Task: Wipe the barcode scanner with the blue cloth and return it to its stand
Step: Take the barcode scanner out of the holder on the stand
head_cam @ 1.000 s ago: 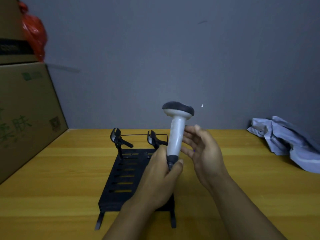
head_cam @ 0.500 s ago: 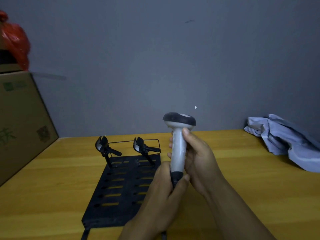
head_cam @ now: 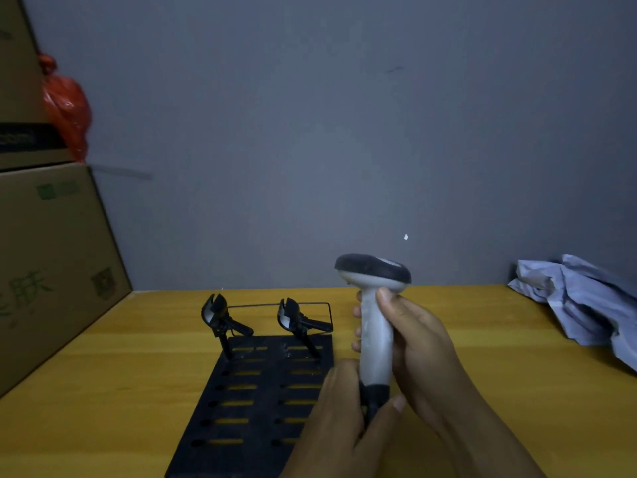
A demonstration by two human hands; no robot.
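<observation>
The barcode scanner [head_cam: 374, 326], a pale grey handle with a dark head, stands upright above the wooden table. My left hand [head_cam: 341, 419] grips its dark lower end. My right hand [head_cam: 418, 346] wraps around the upper handle, thumb just under the head. The black slotted stand [head_cam: 258, 395] lies flat on the table to the left of the scanner, with two black clips [head_cam: 217, 313] rising at its far end. The blue cloth [head_cam: 586, 305] lies crumpled at the far right by the wall, away from both hands.
Stacked cardboard boxes [head_cam: 51, 263] stand at the left edge of the table, with a red plastic bag [head_cam: 67, 108] on top. A grey wall closes the back. Bare wooden tabletop [head_cam: 499, 357] lies between the scanner and the cloth.
My right hand has gone from hovering open beside the handle to closing around it. The scanner has shifted a little right of the stand.
</observation>
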